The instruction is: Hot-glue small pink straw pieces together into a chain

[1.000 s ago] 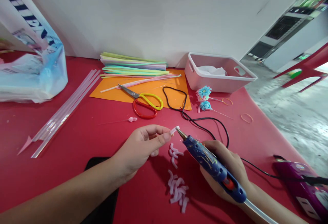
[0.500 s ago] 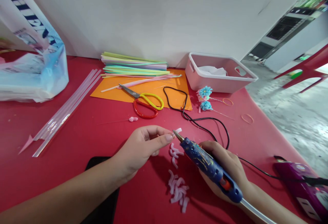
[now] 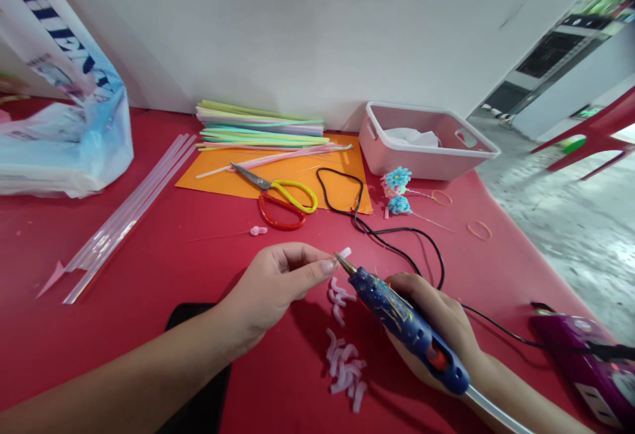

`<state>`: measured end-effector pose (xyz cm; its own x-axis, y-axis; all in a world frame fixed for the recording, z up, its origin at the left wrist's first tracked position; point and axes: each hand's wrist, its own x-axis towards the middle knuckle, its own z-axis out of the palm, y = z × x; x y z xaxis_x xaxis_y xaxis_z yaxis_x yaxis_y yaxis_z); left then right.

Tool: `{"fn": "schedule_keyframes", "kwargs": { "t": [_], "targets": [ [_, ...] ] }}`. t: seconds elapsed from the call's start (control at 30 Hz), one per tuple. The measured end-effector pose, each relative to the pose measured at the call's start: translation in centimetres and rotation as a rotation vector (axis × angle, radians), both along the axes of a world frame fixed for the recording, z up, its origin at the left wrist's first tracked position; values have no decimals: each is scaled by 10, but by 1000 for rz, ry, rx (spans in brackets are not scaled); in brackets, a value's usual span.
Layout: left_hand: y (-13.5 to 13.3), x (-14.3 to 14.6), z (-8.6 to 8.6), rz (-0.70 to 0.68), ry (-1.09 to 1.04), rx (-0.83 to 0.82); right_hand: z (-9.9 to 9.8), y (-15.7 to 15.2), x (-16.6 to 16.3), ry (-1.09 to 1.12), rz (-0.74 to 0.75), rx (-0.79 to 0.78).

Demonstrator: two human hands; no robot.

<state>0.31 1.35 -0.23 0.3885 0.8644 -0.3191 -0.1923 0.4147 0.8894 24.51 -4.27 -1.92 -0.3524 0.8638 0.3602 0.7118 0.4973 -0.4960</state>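
Observation:
My left hand (image 3: 278, 285) pinches a small bent piece of pale pink straw (image 3: 344, 253) between thumb and forefinger, above the red table (image 3: 163, 268). My right hand (image 3: 436, 328) grips a blue hot glue gun (image 3: 404, 325), its metal nozzle touching the straw piece near my left fingertips. Several more cut pink straw pieces (image 3: 343, 361) lie on the table just below both hands. The gun's black cord (image 3: 391, 232) loops away to the right.
Red-and-yellow scissors (image 3: 278, 199) lie on an orange sheet (image 3: 297, 176) beside a stack of coloured straws (image 3: 260, 126). Clear glue sticks (image 3: 129, 212) lie at left, a plastic bag (image 3: 64, 130) behind. A white basket (image 3: 426, 139), blue straw flowers (image 3: 397, 189), rubber bands (image 3: 479, 229) and a purple power strip (image 3: 590, 361) are at right.
The glue gun has slid slightly left, bringing its nozzle onto the straw piece in my left fingers. My left hand has stayed almost still.

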Motion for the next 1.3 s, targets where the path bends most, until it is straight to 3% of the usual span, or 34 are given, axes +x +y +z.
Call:
{"fn": "schedule_keyframes", "kwargs": {
  "t": [0.33,1.3],
  "targets": [
    [0,1,2,8,-1,4,-2,-1,-1,32,22,-61],
    [0,1,3,-20,5,5,-1,-2,2,-46,-56,-31]
  ]
}}
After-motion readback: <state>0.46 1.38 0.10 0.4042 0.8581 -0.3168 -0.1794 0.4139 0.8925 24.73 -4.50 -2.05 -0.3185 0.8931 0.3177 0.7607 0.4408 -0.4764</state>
